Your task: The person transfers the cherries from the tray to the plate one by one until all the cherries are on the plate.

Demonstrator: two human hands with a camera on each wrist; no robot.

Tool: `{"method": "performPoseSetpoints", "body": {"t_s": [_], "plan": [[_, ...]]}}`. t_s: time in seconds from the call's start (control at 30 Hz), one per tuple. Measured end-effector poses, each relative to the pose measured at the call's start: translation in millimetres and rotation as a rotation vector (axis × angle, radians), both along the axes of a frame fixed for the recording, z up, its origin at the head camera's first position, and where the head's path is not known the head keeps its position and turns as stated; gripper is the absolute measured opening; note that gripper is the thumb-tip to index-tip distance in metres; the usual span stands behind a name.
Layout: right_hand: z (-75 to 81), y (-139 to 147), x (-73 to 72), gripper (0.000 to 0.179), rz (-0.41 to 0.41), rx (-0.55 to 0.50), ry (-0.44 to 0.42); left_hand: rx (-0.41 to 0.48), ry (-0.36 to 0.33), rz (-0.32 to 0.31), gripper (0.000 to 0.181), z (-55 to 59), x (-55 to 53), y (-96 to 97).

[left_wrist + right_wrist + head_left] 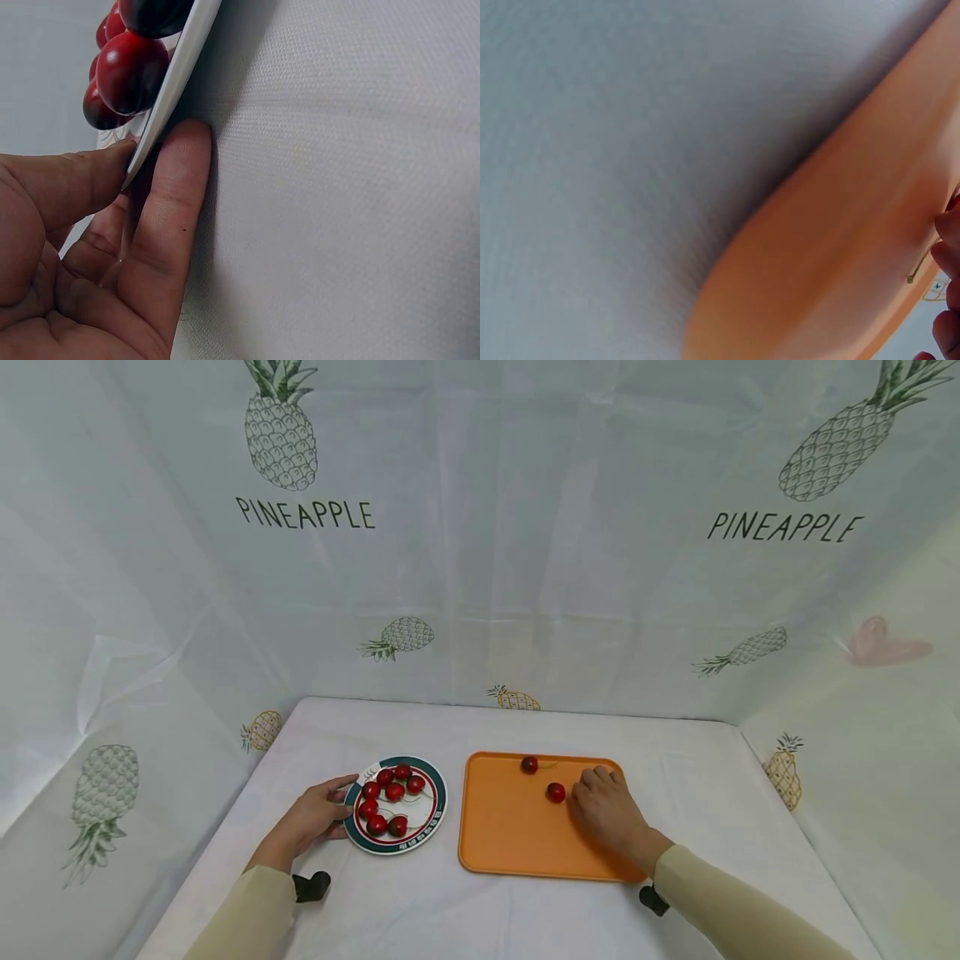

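Observation:
My left hand (318, 812) pinches the left rim of a round plate (441, 806) with a green border, thumb on top and fingers underneath. Several red cherries (394, 792) with stems lie on the plate. In the left wrist view, the plate (174, 86) tilts across the picture over white cloth. My right hand (611, 810) is over the right side of an orange tray (502, 827), fingers curled at a cherry. The right wrist view shows fingertips (949, 259) against a sliver of red cherry (954, 201) and its stem (921, 264); most of the fruit is hidden.
One cherry (556, 792) lies just left of my right fingers, another (529, 765) near the tray's far edge. Plate and tray stand side by side on a white-covered table (390, 910). A pineapple-print curtain (525, 568) surrounds the table at the back and sides.

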State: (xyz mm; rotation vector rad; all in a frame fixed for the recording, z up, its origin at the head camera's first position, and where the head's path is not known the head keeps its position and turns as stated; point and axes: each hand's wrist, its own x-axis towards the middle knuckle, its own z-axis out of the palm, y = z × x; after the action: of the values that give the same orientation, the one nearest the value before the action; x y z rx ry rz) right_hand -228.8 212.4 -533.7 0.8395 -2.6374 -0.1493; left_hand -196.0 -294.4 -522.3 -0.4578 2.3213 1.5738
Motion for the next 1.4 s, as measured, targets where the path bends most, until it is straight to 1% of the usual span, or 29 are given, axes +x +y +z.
{"method": "performPoseSetpoints", "body": {"t_s": [0.13, 0.3, 0.53, 0.77, 0.87, 1.03, 1.17, 1.4], "plan": [[0.8, 1, -1.0, 0.019, 0.006, -0.003, -0.004, -0.01, -0.003, 0.005, 0.069, -1.5, 0.4, -0.8], [2.4, 3, -4.0, 0.022, 0.022, -0.038, -0.003, -0.02, -0.002, 0.0, 0.069, -2.3, 0.8, -1.4], [6.2, 4, -8.2, 0.028, 0.075, -0.096, 0.047, -0.02, 0.001, 0.004, 0.069, -2.2, 1.1, -1.6], [12.9, 1, -11.8, 0.03, 0.057, -0.054, 0.037, -0.01, 0.003, 0.009, 0.069, -2.2, 0.1, -2.2], [15.5, 0, -13.2, 0.029, 0.045, -0.041, 0.038, 0.001, 0.012, -0.004, 0.068, -1.6, 0.4, -2.0], [19.7, -3, -16.0, 0.027, 0.049, -0.032, 0.047, 0.005, 0.018, -0.01, 0.067, -1.8, -0.2, -2.1], [23.1, -4, -22.5, 0.024, 0.058, -0.02, 0.063, -0.001, 0.011, -0.01, 0.067, -0.2, -0.5, -1.5], [29.0, -9, -38.9, 0.021, 0.079, 0.003, 0.084, -0.003, 0.002, -0.01, 0.068, 1.3, -0.5, 0.2]]}}
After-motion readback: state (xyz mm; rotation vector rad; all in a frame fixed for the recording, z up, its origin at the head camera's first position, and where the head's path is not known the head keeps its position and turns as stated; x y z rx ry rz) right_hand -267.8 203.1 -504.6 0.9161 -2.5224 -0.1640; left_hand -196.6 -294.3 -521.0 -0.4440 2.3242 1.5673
